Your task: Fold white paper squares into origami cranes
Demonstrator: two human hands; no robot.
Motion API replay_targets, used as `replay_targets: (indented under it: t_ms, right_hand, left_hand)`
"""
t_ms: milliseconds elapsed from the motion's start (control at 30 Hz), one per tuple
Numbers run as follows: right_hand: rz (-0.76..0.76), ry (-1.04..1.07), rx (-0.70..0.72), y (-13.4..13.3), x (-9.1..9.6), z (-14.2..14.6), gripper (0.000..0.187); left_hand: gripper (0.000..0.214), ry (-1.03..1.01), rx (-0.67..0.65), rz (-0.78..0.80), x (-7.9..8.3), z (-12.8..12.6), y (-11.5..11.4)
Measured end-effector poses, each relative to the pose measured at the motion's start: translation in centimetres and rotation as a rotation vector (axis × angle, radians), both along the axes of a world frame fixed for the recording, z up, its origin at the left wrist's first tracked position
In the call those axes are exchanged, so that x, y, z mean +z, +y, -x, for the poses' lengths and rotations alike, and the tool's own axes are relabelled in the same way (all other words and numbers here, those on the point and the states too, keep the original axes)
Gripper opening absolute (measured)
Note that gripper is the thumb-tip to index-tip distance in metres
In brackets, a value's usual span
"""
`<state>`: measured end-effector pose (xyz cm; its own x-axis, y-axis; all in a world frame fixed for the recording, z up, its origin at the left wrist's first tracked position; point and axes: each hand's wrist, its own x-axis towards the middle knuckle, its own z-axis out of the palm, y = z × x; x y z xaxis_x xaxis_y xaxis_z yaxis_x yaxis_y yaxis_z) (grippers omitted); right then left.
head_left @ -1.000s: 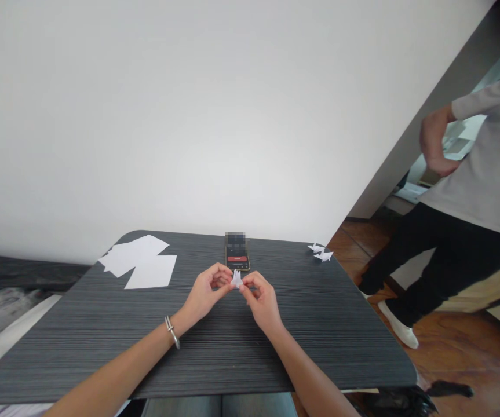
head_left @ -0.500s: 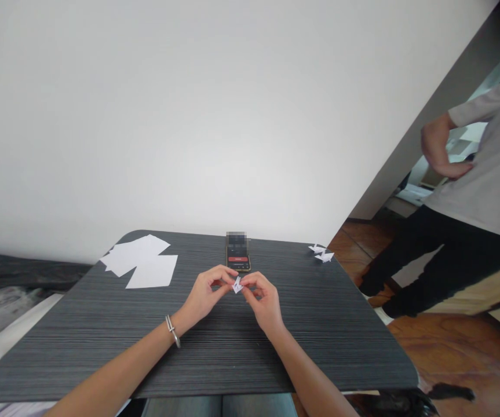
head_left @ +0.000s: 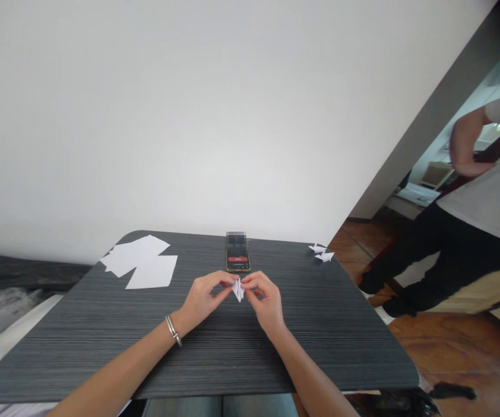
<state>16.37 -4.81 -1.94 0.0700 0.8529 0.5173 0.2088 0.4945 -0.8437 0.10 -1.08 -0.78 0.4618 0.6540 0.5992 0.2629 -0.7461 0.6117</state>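
Between my hands, over the middle of the dark table (head_left: 215, 359), is a small piece of folded white paper (head_left: 238, 290) with pointed ends. My left hand (head_left: 206, 295), with a silver bracelet at the wrist, pinches its left side. On the opposite side, my right hand (head_left: 265, 298) grips it between thumb and fingers. The fingertips cover part of the folds. Just beyond my hands a phone (head_left: 238, 260) lies on the table, its upper screen blurred out.
Two folded paper cranes (head_left: 324, 256) sit at the table's far right corner. Several white paper sheets (head_left: 152, 271) lie overlapping at the far left. A white wall (head_left: 232, 145) rises behind the table. A person (head_left: 488, 191) in dark trousers stands at the right.
The folded paper has turned between my fingers, and its lower point now hangs further toward me. My hands have barely shifted. The person at the right has moved slightly to the right.
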Motion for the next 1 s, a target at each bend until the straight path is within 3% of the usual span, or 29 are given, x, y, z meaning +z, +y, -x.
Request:
replay_targets:
  t_ms: [233,333,633,1000]
  right_hand:
    - [0.026,-0.006,0.006,-0.07,0.06,0.07,0.012]
    - [0.061,0.012,0.002,-0.05,-0.03,0.00,0.021]
    - [-0.044,-0.157,0.038,-0.08,0.28,-0.49,0.025]
    - [-0.149,-0.218,-0.043,-0.25,0.15,-0.70,0.013]
  left_hand:
    - [0.011,-0.019,-0.061,-0.060,0.33,0.00,0.05]
    - [0.009,-0.022,-0.064,-0.067,0.43,0.06,0.08]
    - [0.010,-0.021,-0.072,-0.139,0.46,0.22,0.25]
    - [0.009,-0.032,-0.057,-0.199,0.32,0.33,0.16]
